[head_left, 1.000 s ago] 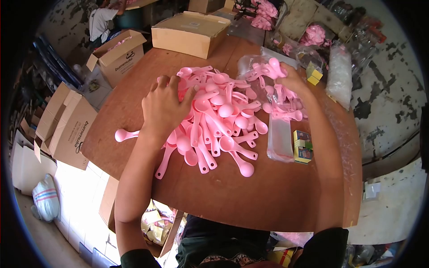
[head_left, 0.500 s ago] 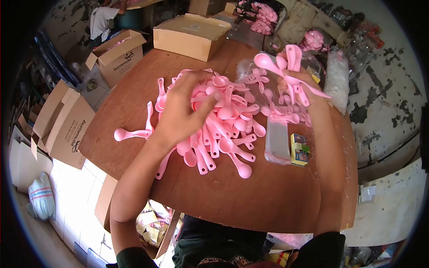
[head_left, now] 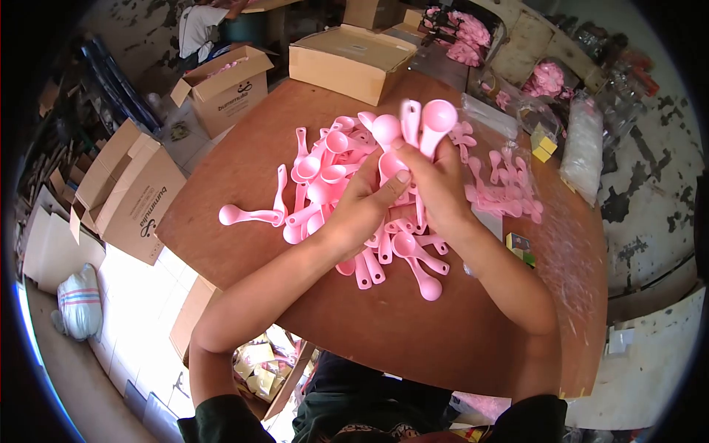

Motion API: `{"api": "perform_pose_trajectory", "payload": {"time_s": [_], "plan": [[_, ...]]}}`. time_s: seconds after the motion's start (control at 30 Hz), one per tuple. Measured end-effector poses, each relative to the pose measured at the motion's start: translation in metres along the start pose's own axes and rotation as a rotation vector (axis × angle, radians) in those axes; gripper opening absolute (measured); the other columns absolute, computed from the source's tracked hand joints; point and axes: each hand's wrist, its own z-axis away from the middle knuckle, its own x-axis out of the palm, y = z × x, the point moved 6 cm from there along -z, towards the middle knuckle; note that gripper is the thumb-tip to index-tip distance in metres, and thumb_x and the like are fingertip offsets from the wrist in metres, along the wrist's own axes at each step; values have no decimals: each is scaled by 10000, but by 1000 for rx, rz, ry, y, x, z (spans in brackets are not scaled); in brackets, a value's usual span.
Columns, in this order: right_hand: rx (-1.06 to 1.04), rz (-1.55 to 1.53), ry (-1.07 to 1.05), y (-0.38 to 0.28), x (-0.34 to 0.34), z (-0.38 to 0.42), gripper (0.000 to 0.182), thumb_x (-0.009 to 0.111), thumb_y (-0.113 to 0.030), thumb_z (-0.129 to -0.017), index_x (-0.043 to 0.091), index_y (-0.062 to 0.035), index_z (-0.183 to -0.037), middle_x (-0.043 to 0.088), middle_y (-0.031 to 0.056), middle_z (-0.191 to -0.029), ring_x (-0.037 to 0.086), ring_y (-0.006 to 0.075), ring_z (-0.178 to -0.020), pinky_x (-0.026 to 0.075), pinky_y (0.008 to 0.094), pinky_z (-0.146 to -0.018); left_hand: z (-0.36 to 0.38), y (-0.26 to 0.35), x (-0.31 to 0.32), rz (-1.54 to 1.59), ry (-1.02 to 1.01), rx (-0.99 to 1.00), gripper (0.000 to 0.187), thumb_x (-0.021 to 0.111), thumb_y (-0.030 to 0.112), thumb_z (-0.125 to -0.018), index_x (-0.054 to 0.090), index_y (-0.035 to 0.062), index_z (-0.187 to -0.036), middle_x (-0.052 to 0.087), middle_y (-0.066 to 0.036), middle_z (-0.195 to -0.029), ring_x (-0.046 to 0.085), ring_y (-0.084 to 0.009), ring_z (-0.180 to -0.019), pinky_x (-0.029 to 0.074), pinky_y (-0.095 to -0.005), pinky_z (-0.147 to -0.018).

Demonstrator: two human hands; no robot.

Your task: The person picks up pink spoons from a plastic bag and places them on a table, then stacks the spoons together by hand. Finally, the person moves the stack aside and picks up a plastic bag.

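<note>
Above a heap of pink measuring spoons (head_left: 332, 173) on the brown table, my two hands meet. My right hand (head_left: 441, 188) is closed around several pink spoons (head_left: 439, 118), whose bowls and handles fan out above the fingers. Close against it, my left hand (head_left: 363, 207) pinches a pink spoon (head_left: 391, 167) between thumb and fingers. The fingers overlap, so part of the held spoons is hidden. To the right of my hands, more pink spoons (head_left: 509, 199) lie in a looser group, partly over clear plastic.
A closed cardboard box (head_left: 347, 63) sits at the table's back edge. Open cartons (head_left: 136, 199) stand on the floor at left. A small yellow-blue box (head_left: 519, 246) and a roll of clear plastic (head_left: 583, 151) are at right. Another person (head_left: 199, 29) is at the back left.
My right hand has come left with its spoons from over the right-hand group. My left hand has risen off the heap with a spoon and met it. The view has shifted slightly.
</note>
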Motion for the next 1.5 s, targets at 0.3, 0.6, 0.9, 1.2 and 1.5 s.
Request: {"api": "perform_pose_trajectory", "payload": {"time_s": [0.3, 0.6, 0.9, 1.2, 1.5], "plan": [[147, -8, 86, -1, -7, 18, 184, 606, -94, -917, 570, -14, -1079, 642, 90, -1044, 620, 148, -963, 503, 290, -807, -1, -9, -1, -34, 128, -13, 324, 487, 249, -1008, 437, 83, -1282, 562, -68, -1119, 602, -153, -967, 573, -311, -708], [231, -197, -9, -14, -22, 19, 199, 544, -169, -968, 572, -10, -1085, 672, 124, -1086, 654, 168, -971, 536, 277, -805, 3, 23, -14, -181, 301, 168, 251, 496, 253, -1001, 565, 56, -1141, 638, -33, -896, 617, -96, -705, 499, -246, -530], [281, 253, -94, 3, -33, 3, 242, 594, -277, -945, 612, -48, -1022, 647, 90, -879, 642, 112, -803, 530, 255, -661, 6, 42, -22, -524, 389, 128, 324, 560, 216, -966, 469, 41, -1224, 616, -41, -854, 594, -97, -666, 493, -248, -561], [366, 662, -246, 2, -44, -32, 520, 583, -462, -915, 609, -10, -1171, 675, 85, -984, 625, 167, -930, 481, 306, -793, -7, 43, -39, -890, 360, 408, 809, 653, 184, -883, 145, -87, -1452, 392, -273, -1357, 513, -290, -1208, 498, -335, -924], [219, 1297, -185, -21, -55, -56, 931, 240, -720, -906, 471, 111, -1257, 603, 284, -1108, 623, 371, -1047, 459, 440, -917, 5, 58, -8, -1558, 415, 392, 700, 619, 372, -867, 350, 76, -1441, 350, -287, -1440, 470, -477, -1219, 544, -457, -796]]}}
